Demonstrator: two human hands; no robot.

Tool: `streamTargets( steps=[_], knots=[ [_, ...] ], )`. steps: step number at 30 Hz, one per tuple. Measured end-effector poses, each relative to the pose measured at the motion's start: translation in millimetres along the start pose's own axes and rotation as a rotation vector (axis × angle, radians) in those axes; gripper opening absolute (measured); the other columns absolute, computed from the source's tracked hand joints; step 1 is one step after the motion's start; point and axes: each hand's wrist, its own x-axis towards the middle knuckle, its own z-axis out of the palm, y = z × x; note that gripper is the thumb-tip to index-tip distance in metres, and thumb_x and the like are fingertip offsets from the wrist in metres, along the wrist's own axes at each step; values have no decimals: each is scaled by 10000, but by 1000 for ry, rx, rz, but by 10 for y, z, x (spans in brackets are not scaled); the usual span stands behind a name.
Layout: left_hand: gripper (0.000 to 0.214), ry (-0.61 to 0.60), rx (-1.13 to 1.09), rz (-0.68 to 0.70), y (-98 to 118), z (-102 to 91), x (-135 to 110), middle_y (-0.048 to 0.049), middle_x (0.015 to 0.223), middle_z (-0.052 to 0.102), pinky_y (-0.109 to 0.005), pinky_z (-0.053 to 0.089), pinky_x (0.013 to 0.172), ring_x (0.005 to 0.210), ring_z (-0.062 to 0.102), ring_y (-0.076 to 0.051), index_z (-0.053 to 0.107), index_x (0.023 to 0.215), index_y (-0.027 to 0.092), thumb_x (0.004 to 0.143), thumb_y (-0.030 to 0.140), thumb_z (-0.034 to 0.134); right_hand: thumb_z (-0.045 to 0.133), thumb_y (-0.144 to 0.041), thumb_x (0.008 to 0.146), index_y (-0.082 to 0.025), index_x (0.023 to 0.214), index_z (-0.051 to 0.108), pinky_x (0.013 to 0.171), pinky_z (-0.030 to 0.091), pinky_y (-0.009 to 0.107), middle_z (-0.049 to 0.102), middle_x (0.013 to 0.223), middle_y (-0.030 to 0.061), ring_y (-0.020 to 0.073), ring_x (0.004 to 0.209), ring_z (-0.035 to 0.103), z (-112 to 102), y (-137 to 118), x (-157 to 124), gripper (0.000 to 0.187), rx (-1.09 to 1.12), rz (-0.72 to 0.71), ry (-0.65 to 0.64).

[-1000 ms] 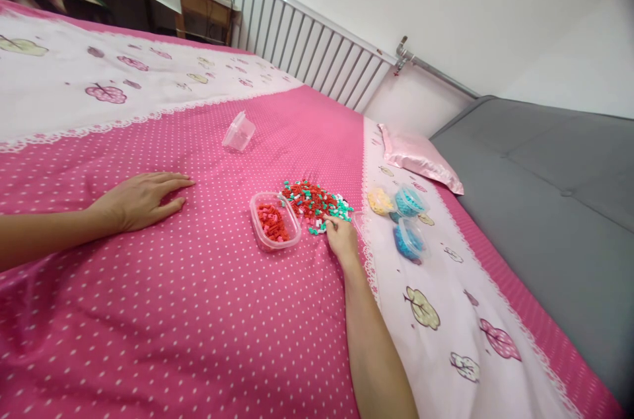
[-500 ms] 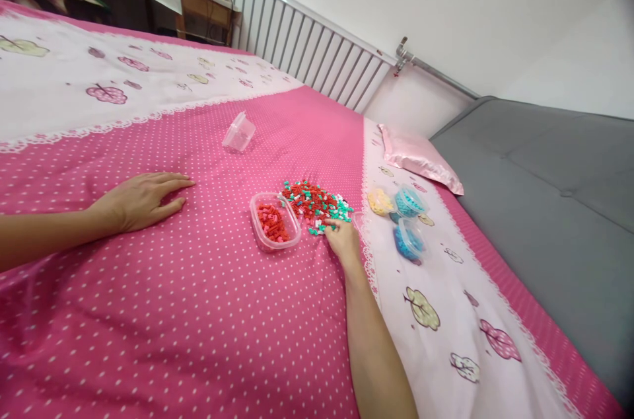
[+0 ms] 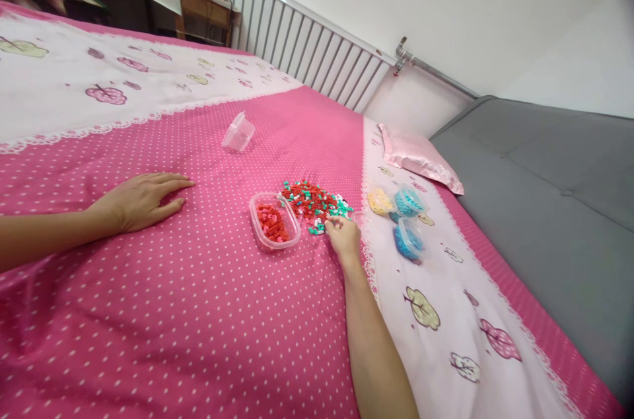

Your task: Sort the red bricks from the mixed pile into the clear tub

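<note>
My left hand (image 3: pixel 141 201) lies flat on the pink dotted bedspread (image 3: pixel 198 313), fingers stretched out, holding nothing. At the near right edge of a pile of small plastic pieces (image 3: pixel 312 201), red, green and white, is my right hand (image 3: pixel 344 237). Its thumb and fingertips are drawn together in a pinch; whatever is between them is too small to make out. Left of the pile stands a clear container (image 3: pixel 296 238) with red and pink pieces (image 3: pixel 271 222) inside. Part of a clear rim (image 3: pixel 358 217) shows just behind my right hand.
Right of the pile are a tub of yellow pieces (image 3: pixel 380 201), a tub of light blue pieces (image 3: pixel 409 199) and a tub of darker blue pieces (image 3: pixel 408 242). A clear container (image 3: pixel 238 133) lies tilted farther back. Beyond are a pink pillow (image 3: pixel 419 158) and a grey headboard (image 3: pixel 545 181).
My right hand has shifted very slightly at the pile's edge, its fingers bending a little more. My left hand and the containers have stayed in place.
</note>
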Motion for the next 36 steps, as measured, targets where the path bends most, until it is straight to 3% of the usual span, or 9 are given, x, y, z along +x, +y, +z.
streamTargets(
  steps=[6,11,14,17,22,26,31,36],
  knots=[
    [603,2,-20,7,6,1,10,-97,1301,545,-397,306,1049,1186,496,-246,484,1320,154,882,479,228,560,-422,686,-121,918,670,436,268,205,358,476,-90,73,427,307,39,-42,-14,395,284,35,-2],
    [603,6,-26,6,1,12,13,-101,1301,545,-401,308,1048,1187,496,-251,488,1318,151,879,478,235,678,-309,594,-172,773,563,336,126,155,288,473,-127,30,374,172,-63,-181,-30,253,1029,322,-183],
    [600,8,-26,8,-6,19,10,-100,1299,547,-398,308,1048,1186,498,-248,487,1318,151,880,476,238,618,-220,613,-168,723,534,305,135,128,360,504,-106,21,369,214,-155,-228,-11,148,1319,415,-304],
    [596,14,-21,16,-7,24,12,-102,1298,548,-394,307,1049,1187,498,-246,489,1315,148,883,473,236,535,-170,633,-163,730,543,288,158,111,461,568,-62,24,389,303,-209,-229,9,98,1468,458,-339],
    [592,17,-29,6,-5,19,12,-95,1297,551,-396,308,1047,1185,501,-249,491,1315,155,880,474,249,442,-168,659,-145,754,572,281,206,100,597,701,23,42,461,427,-235,-222,4,162,1567,548,-305],
    [588,15,-19,13,-10,19,11,-99,1299,549,-399,316,1041,1183,504,-250,491,1315,152,883,469,247,398,-200,713,-127,791,601,278,219,100,607,710,47,52,479,453,-238,-244,-3,230,1579,559,-283],
    [584,23,-20,16,-13,25,11,-96,1294,553,-398,317,1040,1179,505,-249,494,1312,157,883,469,250,411,-243,801,-130,794,609,278,202,108,527,610,-14,34,409,386,-203,-256,4,228,1475,517,-223],
    [586,17,-12,19,-11,26,9,-97,1299,547,-395,312,1043,1184,500,-246,486,1318,159,884,471,244,624,-293,727,-166,786,614,298,143,119,376,521,-98,12,353,230,-104,-197,-5,140,1256,386,-173]
  ],
)
